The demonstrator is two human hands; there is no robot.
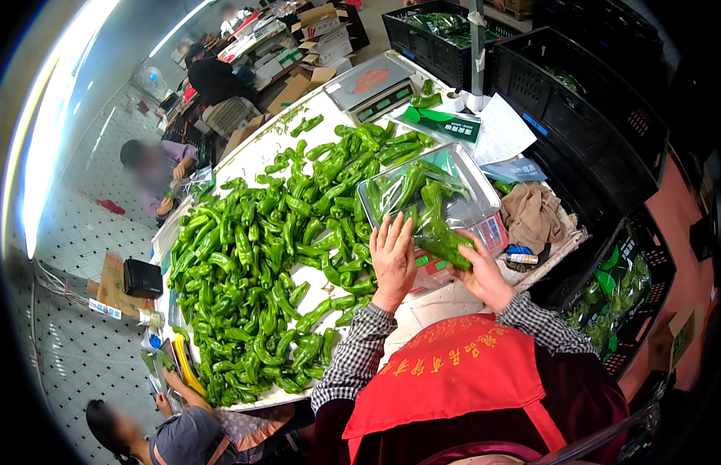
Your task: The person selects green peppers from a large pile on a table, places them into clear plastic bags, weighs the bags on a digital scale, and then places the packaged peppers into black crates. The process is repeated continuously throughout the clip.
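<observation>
A clear plastic bag of long green peppers [433, 203] lies slanted across the metal pan [485, 195] of a red digital scale [491, 229]. My right hand [482, 273] grips the near end of this bag, fingers and thumb around the peppers. Flat against or just beside the bag's left side is my left hand [392, 256], its fingers stretched out and nothing held in them. Whether it touches the bag, I cannot tell. A large spread of loose green peppers [250, 279] covers the white table [430, 305] to my left.
A second scale [369, 87] stands at the far edge. Printed bags [439, 125], a paper sheet [502, 131] and a brown cloth [532, 215] lie at right. Black crates [581, 122] line the right side. Co-workers [180, 427] handle bags along the left side.
</observation>
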